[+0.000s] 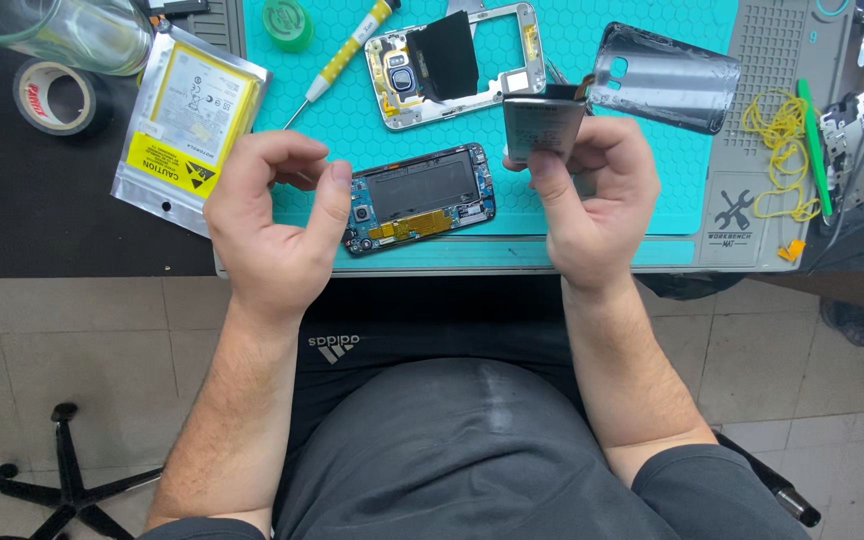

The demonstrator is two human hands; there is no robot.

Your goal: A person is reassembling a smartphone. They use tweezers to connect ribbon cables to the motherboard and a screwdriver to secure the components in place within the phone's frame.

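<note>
Right hand [592, 190] pinches flat grey rectangular battery [542, 125], held upright, long axis vertical, above teal mat [652, 60]. Left hand [277, 215] loosely curled, holds nothing, just left of opened phone body [420, 198], nearer it than right.

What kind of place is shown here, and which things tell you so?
Most likely a phone repair bench. A teal work mat holds an opened phone with its circuit board bare, a separate phone frame and a small screwdriver. The right hand holds a flat battery.
</note>
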